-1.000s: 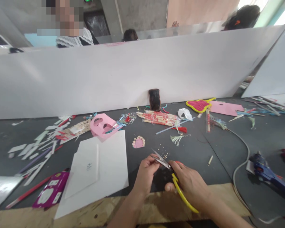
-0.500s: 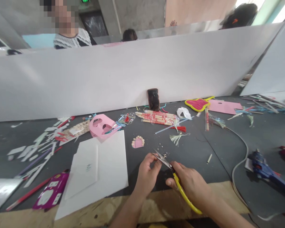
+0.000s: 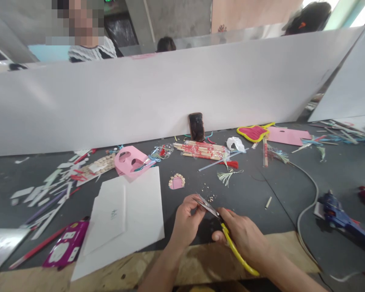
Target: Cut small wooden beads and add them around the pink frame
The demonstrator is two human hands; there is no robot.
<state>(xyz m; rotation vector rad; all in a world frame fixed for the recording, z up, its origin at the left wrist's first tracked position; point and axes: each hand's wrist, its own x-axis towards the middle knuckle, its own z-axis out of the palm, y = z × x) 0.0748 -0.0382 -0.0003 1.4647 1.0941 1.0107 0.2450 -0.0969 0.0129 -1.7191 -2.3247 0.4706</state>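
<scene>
My right hand [image 3: 246, 237] grips yellow-handled snips [image 3: 227, 239] near the table's front edge, blades pointing up and left. My left hand [image 3: 186, 221] is pinched just at the blade tips, holding something too small to make out. A few small beads [image 3: 210, 198] lie scattered right behind the blades. A small pink piece edged with beads [image 3: 176, 181] lies a little further back, to the left.
White paper sheets [image 3: 130, 211] lie at left, with a pink mask [image 3: 129, 161], paper strips [image 3: 45, 190] and a magenta packet [image 3: 65, 245]. A phone [image 3: 196, 126] leans on the white partition [image 3: 170, 89]. A blue glue gun [image 3: 337, 213] and its cable [image 3: 306, 202] lie at right. People sit beyond the partition.
Both hands have stayed at the same spot; the snips' blades have closed somewhat at my left fingertips. The view shifted slightly.
</scene>
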